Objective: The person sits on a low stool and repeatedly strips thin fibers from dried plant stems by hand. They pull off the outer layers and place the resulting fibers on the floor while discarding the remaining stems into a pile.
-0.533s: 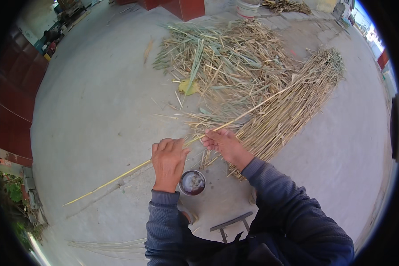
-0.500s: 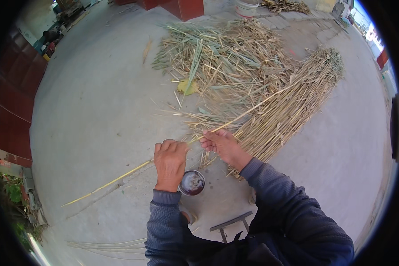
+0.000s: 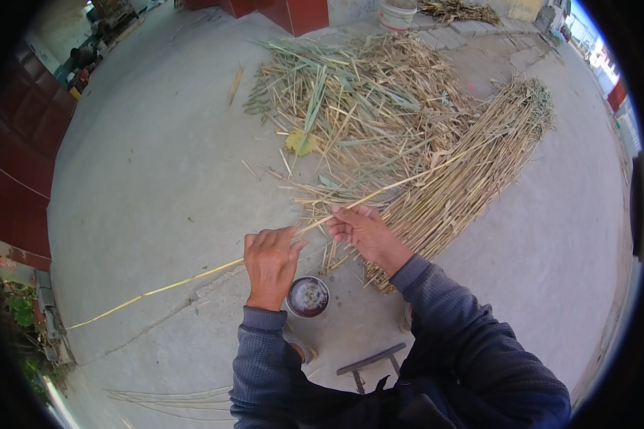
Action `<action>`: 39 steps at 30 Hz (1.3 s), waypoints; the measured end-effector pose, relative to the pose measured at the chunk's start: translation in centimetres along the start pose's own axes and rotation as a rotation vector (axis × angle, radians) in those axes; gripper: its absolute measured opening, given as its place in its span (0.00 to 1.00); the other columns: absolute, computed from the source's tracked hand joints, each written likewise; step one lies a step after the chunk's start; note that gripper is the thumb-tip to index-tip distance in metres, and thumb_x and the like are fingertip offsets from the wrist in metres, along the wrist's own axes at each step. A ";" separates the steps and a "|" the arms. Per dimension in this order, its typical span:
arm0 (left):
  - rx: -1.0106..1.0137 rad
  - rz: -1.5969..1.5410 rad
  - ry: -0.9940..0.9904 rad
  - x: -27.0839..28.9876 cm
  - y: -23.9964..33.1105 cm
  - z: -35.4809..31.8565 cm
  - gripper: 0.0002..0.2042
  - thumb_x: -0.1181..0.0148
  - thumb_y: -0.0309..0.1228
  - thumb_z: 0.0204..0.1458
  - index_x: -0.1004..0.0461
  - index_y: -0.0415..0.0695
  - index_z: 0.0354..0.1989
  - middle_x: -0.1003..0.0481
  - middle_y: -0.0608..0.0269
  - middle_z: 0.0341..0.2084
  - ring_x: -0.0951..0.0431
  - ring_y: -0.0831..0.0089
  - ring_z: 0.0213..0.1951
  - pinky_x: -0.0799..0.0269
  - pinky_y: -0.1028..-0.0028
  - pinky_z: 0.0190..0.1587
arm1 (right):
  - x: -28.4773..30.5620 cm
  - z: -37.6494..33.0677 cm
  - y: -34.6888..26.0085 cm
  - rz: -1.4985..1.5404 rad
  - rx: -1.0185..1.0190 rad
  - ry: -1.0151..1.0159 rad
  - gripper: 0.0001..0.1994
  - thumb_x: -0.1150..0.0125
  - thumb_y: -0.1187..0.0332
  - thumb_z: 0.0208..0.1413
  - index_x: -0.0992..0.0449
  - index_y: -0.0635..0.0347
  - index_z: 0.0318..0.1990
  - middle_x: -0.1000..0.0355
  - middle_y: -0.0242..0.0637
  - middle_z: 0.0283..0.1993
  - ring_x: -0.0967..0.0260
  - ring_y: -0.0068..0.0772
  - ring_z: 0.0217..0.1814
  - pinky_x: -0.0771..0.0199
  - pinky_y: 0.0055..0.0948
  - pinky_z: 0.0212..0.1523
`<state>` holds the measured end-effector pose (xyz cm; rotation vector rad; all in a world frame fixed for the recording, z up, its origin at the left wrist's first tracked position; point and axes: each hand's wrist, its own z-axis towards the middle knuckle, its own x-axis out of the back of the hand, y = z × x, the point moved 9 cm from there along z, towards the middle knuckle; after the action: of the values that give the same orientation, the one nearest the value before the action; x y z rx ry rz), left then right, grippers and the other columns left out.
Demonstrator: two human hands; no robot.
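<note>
In the head view, the person sits low over a bare concrete floor (image 3: 157, 179) with one long, thin yellow reed stalk (image 3: 193, 275) held across the body in both hands; the work in hand looks like cleaning or stripping this single stalk, drawn out from the rest. The left hand (image 3: 270, 261) is closed in a fist around the stalk, knuckles up, and the stalk's free length runs out past it to the lower left, its far tip resting on the floor. The right hand (image 3: 365, 232) is loosely curled, its fingertips (image 3: 338, 217) pinching the stalk just beside the left hand's thumb, so the two grips sit near each other on the same stem. Beyond the right hand the stalk carries on up and to the right, lying over a neat bundle of straight stalks (image 3: 472, 179) fanned across the floor. Behind that lies a rough heap of leaves and husk scraps (image 3: 365, 100). A small round tin (image 3: 308, 296) stands on the floor just below the left hand. By my reading, the next move calls for the right fingers to keep a light pinch while the left holds firm, so that the brittle stem does not snap between them.
</note>
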<state>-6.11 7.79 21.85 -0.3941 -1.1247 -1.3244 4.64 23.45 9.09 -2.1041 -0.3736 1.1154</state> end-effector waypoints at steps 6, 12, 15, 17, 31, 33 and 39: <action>-0.073 0.102 0.068 -0.7 2.5 0.8 0.06 0.33 0.30 0.51 0.20 0.45 0.36 0.19 0.64 0.33 0.23 0.66 0.35 0.34 0.66 0.40 | 0.3 0.1 0.4 0.100 -0.038 0.086 0.11 0.39 0.63 0.66 0.21 0.62 0.45 0.19 0.41 0.40 0.20 0.30 0.39 0.19 0.27 0.38; -0.091 0.027 0.070 -1.5 2.9 0.5 0.07 0.31 0.30 0.49 0.21 0.46 0.36 0.18 0.66 0.33 0.22 0.67 0.36 0.34 0.66 0.41 | -0.7 0.1 1.8 0.070 -0.137 -0.064 0.13 0.38 0.61 0.65 0.23 0.62 0.46 0.20 0.42 0.41 0.20 0.34 0.42 0.18 0.29 0.41; -0.074 -0.108 0.143 -0.9 3.0 0.5 0.08 0.30 0.30 0.49 0.21 0.45 0.36 0.18 0.67 0.33 0.22 0.66 0.38 0.33 0.65 0.42 | 0.1 0.2 1.5 0.015 -0.087 0.024 0.13 0.37 0.60 0.65 0.23 0.63 0.45 0.20 0.42 0.40 0.20 0.34 0.41 0.18 0.29 0.40; -0.122 -0.046 0.134 -0.7 3.7 0.8 0.08 0.30 0.30 0.48 0.20 0.46 0.35 0.18 0.67 0.34 0.22 0.66 0.38 0.33 0.64 0.42 | 0.4 0.2 1.5 0.002 -0.113 0.053 0.14 0.36 0.59 0.64 0.23 0.62 0.44 0.20 0.42 0.40 0.20 0.33 0.40 0.19 0.29 0.39; -0.051 -0.005 0.013 1.4 0.2 -0.1 0.07 0.32 0.28 0.48 0.20 0.44 0.35 0.19 0.63 0.30 0.22 0.65 0.33 0.35 0.66 0.40 | 1.9 0.4 -1.3 -0.059 -0.049 0.143 0.15 0.34 0.57 0.63 0.24 0.62 0.37 0.21 0.39 0.33 0.22 0.27 0.29 0.21 0.24 0.29; 0.025 -0.074 0.014 1.2 -0.3 -0.3 0.08 0.31 0.29 0.48 0.21 0.42 0.35 0.19 0.62 0.28 0.23 0.65 0.31 0.33 0.65 0.40 | 1.9 0.3 -1.1 -0.071 -0.051 0.145 0.15 0.34 0.57 0.63 0.24 0.62 0.35 0.21 0.40 0.33 0.22 0.27 0.29 0.21 0.24 0.29; 0.650 -0.680 0.296 3.5 -8.3 -1.7 0.12 0.30 0.33 0.52 0.21 0.39 0.38 0.20 0.61 0.26 0.22 0.63 0.31 0.31 0.63 0.46 | 2.8 0.5 -0.7 -0.197 -0.054 0.231 0.15 0.37 0.59 0.65 0.22 0.65 0.35 0.20 0.39 0.31 0.23 0.24 0.26 0.21 0.22 0.28</action>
<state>-13.37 2.25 21.01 0.6978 -1.4086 -1.4236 5.98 25.70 7.72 -2.1619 -0.4924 0.7481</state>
